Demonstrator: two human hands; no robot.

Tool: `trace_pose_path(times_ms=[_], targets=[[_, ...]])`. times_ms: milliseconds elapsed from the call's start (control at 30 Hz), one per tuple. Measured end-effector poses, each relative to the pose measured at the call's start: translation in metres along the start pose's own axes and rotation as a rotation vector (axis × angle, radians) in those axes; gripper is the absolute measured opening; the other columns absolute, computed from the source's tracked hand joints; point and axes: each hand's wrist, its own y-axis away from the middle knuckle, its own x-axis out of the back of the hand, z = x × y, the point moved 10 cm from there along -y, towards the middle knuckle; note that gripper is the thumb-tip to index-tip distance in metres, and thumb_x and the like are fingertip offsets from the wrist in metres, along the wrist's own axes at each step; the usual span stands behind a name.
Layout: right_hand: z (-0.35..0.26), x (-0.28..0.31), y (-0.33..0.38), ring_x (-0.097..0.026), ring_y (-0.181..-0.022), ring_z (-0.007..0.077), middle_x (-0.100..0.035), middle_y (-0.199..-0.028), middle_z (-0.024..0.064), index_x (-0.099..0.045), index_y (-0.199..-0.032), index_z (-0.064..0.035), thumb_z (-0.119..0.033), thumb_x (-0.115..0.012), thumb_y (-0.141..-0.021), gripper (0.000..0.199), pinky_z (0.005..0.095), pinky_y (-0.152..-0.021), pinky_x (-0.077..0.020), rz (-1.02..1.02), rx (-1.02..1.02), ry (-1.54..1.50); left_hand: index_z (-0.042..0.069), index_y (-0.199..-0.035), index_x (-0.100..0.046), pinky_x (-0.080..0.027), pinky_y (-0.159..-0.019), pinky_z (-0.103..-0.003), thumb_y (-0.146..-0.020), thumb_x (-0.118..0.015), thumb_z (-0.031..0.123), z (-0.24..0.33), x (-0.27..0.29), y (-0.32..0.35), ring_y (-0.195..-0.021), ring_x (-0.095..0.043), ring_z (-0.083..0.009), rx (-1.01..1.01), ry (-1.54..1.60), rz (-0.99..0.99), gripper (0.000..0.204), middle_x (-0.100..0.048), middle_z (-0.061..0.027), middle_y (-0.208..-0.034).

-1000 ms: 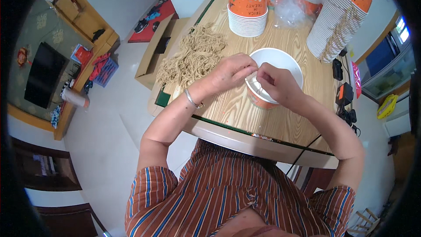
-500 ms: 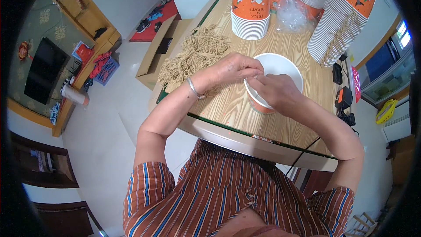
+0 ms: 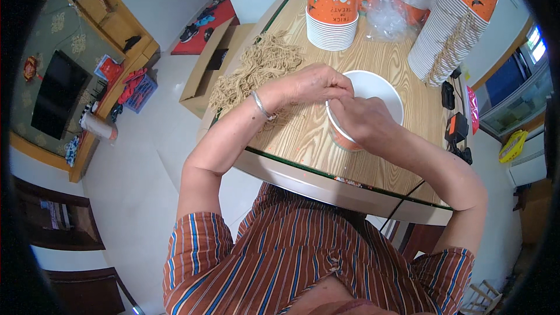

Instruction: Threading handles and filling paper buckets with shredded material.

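Both hands pinch the near rim of the white bucket (image 3: pixel 376 90) on the table (image 3: pixel 303 140): left hand (image 3: pixel 312 84) and right hand (image 3: pixel 356 118) with fingers closed on it. Cords (image 3: pixel 256 67) lie left of the bucket; a cup stack (image 3: pixel 332 14) stands behind it.

Pale floor (image 3: pixel 146 157), wooden table (image 3: pixel 303 140), dark screen (image 3: pixel 55 96), perhaps television.

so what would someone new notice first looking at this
Probably the two hands meeting at the near rim of a white paper bucket in the middle of the wooden table: the left hand and right hand both pinch at its edge. Next, the heap of tan cord pieces on the table's left side, and the tall stacks of orange buckets along the far edge.
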Motion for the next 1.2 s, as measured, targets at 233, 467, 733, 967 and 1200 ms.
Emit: trace_pose_path(times_ms=[233,467,733,967,1200], targets=[[0.036,-0.016,0.001,-0.06,-0.06,0.0292,-0.056,-0.07,0.0122,-0.056,-0.084,-0.0019,-0.013,-0.065,-0.079,0.015,0.0383,-0.048,-0.0459,0.013,-0.239,-0.304,0.005,-0.112,-0.066,-0.051,-0.088,-0.035,-0.094,-0.06,0.015,0.008,0.011,0.015,-0.098,-0.066,-0.0232,-0.165,0.144,0.275,0.021,-0.069,-0.0106,-0.106],[0.064,-0.068,0.025,-0.035,-0.049,0.0045,-0.044,-0.062,-0.0034,-0.053,-0.072,-0.0079,-0.016,-0.058,-0.085,0.016,0.0227,-0.041,-0.024,-0.349,-0.943,-1.496,0.005,-0.099,-0.065,-0.049,-0.088,-0.036,-0.087,-0.067,0.009,0.033,0.024,0.057,-0.102,-0.06,-0.0255,-0.221,-0.06,0.527,0.013,-0.063,-0.0093,-0.103],[0.051,-0.081,0.024,-0.03,-0.045,0.0038,-0.041,-0.061,-0.0036,-0.051,-0.071,-0.0064,-0.01,-0.054,-0.085,0.015,0.0212,-0.039,-0.0198,-0.366,-0.904,-1.804,0.009,-0.096,-0.065,-0.05,-0.072,-0.036,-0.077,-0.073,0.007,0.067,0.002,0.077,-0.084,-0.06,-0.0256,-0.314,-0.313,0.624,0.021,-0.058,-0.0067,-0.091],[0.053,-0.088,0.03,-0.033,-0.045,0.0033,-0.043,-0.062,-0.0034,-0.051,-0.071,-0.0071,-0.01,-0.056,-0.084,0.014,0.0208,-0.038,-0.0217,-0.335,-0.932,-1.83,0.006,-0.095,-0.069,-0.049,-0.067,-0.034,-0.074,-0.075,0.008,0.078,-0.008,0.076,-0.08,-0.06,-0.0243,-0.404,-0.487,0.6,0.022,-0.059,-0.0069,-0.088],[0.053,-0.082,0.026,-0.029,-0.044,0.0017,-0.043,-0.063,-0.0043,-0.054,-0.076,-0.0083,-0.005,-0.052,-0.084,0.009,0.0195,-0.037,-0.0195,-0.255,-0.957,-1.822,0.007,-0.094,-0.067,-0.049,-0.067,-0.035,-0.073,-0.075,0.004,0.068,-0.013,0.079,-0.078,-0.06,-0.0246,-0.351,-0.35,0.712,0.022,-0.058,-0.0073,-0.086]])
